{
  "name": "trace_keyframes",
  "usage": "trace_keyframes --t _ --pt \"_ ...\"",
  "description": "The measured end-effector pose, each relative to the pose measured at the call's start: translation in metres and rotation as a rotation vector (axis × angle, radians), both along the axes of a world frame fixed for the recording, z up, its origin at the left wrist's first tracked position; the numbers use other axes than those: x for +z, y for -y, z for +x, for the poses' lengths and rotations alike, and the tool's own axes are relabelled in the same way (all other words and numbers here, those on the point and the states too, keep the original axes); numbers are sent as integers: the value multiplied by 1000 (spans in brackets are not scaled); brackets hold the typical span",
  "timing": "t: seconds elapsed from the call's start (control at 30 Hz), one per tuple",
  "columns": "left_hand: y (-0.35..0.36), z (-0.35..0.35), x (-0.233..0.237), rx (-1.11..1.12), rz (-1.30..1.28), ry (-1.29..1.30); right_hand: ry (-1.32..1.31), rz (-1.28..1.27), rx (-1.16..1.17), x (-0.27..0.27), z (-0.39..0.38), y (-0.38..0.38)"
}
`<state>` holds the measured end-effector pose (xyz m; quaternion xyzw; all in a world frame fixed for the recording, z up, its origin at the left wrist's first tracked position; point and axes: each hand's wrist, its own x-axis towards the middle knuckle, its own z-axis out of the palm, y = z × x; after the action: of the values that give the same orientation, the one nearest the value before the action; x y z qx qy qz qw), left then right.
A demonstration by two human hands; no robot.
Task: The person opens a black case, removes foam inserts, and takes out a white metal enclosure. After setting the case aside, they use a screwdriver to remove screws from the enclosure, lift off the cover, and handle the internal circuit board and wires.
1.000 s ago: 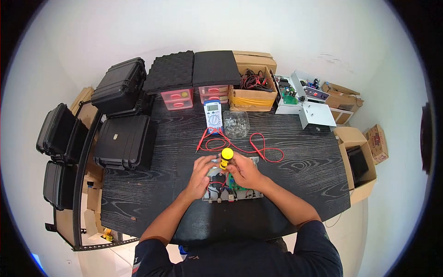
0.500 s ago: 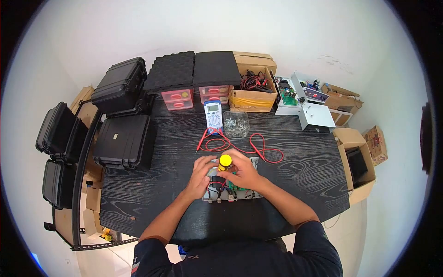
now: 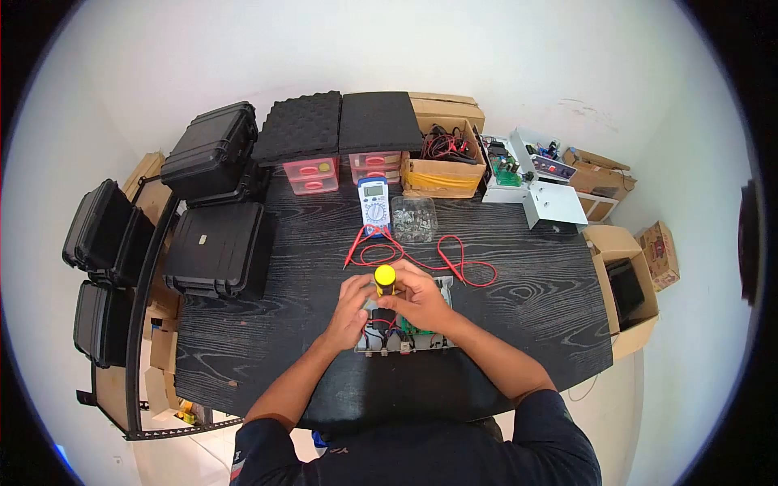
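A screwdriver (image 3: pixel 386 278) with a yellow-capped, black-and-yellow handle stands nearly upright, seen from its butt end; its shaft and tip are hidden. My right hand (image 3: pixel 421 301) grips the handle between thumb and fingers. Close on its left, my left hand (image 3: pixel 348 314) has its fingers bent inward beside the handle, and whatever they pinch is hidden. Both hands are over an open grey metal enclosure (image 3: pixel 381 351), which holds a green circuit board (image 3: pixel 412 328), red and black wires and connectors along the near edge.
Beyond the enclosure lie red test leads (image 3: pixel 462 263), a multimeter (image 3: pixel 375 206) and a clear tray of small parts (image 3: pixel 414 219). Black cases (image 3: pixel 215 247) stand left. Drawers (image 3: pixel 312 174), a cable box (image 3: pixel 442 176) and opened electronics (image 3: pixel 509 174) line the back. A carton (image 3: pixel 604 243) is right.
The screwdriver's yellow cap has shifted slightly left and up, with my right hand moving along with it. My left hand has stayed almost in place.
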<state>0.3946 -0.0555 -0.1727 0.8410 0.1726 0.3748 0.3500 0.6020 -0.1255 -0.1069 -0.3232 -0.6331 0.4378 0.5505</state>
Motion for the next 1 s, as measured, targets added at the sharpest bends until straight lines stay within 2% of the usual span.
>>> trace_keyframes --t 0.1,0.2,0.3,0.4,0.5,0.6,0.7,0.9,1.0 --pt "1 1 0 7 -2 19 -298 -231 92 -4 -1 -1" --pt "3 0 8 11 -9 6 -326 -89 78 -4 -7 0" --pt "2 1 9 -4 5 11 -87 -35 23 -4 -3 -2" --pt "2 1 4 -4 -2 39 -258 -222 67 8 -7 4" --pt "2 0 4 -3 -8 22 -401 -167 96 -4 -8 -1" --pt "1 1 3 5 2 15 -92 35 -39 -7 -7 -1" --pt "1 1 2 -2 -1 28 -60 -12 17 1 -2 0" --pt "2 2 10 -10 0 22 -197 -43 -42 18 -9 21" --pt "2 1 9 -15 -16 11 -131 -72 13 9 -8 26"
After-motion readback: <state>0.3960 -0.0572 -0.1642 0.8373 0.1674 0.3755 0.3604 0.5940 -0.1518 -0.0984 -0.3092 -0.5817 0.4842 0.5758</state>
